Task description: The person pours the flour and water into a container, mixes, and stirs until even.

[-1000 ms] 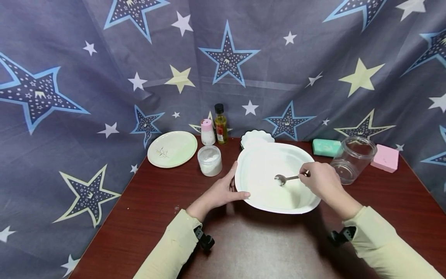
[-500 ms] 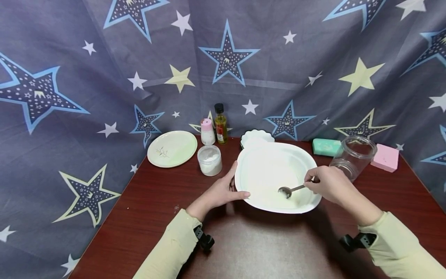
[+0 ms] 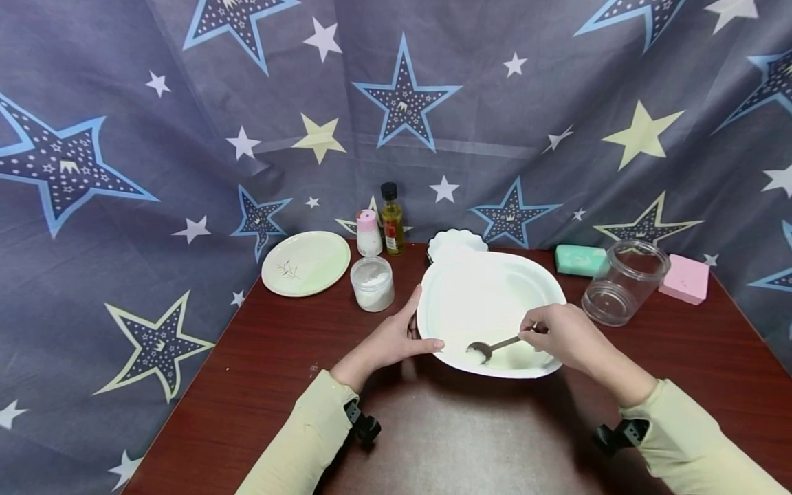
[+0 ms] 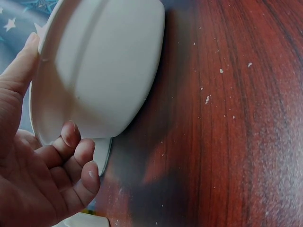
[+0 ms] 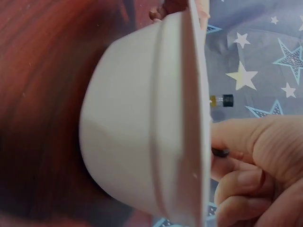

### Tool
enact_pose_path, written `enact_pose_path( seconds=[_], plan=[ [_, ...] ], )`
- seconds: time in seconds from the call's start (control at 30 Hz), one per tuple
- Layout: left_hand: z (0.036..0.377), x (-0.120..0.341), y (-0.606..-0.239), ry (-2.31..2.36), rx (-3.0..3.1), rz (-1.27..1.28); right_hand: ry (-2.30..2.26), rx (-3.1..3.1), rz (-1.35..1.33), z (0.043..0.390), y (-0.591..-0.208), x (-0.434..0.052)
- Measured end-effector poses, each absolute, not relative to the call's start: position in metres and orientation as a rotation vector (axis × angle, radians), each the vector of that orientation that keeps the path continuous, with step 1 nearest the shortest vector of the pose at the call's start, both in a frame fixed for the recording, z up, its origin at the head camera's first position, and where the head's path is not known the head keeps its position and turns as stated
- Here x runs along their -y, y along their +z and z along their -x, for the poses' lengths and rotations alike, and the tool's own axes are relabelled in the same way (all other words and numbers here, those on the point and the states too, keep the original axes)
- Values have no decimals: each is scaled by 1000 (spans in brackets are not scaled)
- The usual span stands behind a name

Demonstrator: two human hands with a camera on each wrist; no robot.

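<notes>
Head view. A large white bowl (image 3: 489, 302) stands on the dark red table (image 3: 260, 371), just in front of the person. The left hand (image 3: 392, 340) grasps the bowl's rim at about 9 o'clock: the thumb lies over the lip while the curled fingers (image 4: 75, 151) sit beneath the flange against the outer wall, as the left wrist view shows. The right hand (image 3: 559, 333) pinches the handle of a metal spoon (image 3: 491, 346) at about 4 o'clock of the bowl; the fingers are curled round the handle's end. The spoon slopes down from the fingers toward 8 o'clock, its head resting on the pale contents near the bowl's near wall at about 6 o'clock. In the right wrist view the bowl's outer wall (image 5: 137, 123) fills the frame, and the right fingertips (image 5: 246, 179) lie just beyond the rim, with only a dark sliver of the handle visible.

Surroundings. At 10 o'clock of the bowl stands a small jar of white powder (image 3: 372, 283), with a pale green plate (image 3: 306, 263) farther left. Behind these are a pink-capped shaker (image 3: 368, 234) and an oil bottle (image 3: 392, 220). A small scalloped dish (image 3: 456, 242) touches the bowl's far rim at 12 o'clock. At 2 o'clock lie a green block (image 3: 579, 260), an empty clear jar (image 3: 623, 282) and a pink block (image 3: 683, 279).
</notes>
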State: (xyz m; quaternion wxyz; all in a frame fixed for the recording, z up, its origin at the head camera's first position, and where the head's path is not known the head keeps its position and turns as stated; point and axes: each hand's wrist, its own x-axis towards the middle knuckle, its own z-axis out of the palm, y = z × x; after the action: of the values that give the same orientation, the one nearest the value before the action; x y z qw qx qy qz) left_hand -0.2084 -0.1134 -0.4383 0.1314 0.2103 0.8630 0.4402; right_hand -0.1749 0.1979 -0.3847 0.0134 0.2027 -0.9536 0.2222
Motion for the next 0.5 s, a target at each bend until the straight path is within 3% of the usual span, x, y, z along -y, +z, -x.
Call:
enact_pose_path(
  seconds=[0.5],
  plan=[
    [208, 113, -437, 1255, -2530, -621, 646, 2756, -694, 182, -405, -160]
  ],
)
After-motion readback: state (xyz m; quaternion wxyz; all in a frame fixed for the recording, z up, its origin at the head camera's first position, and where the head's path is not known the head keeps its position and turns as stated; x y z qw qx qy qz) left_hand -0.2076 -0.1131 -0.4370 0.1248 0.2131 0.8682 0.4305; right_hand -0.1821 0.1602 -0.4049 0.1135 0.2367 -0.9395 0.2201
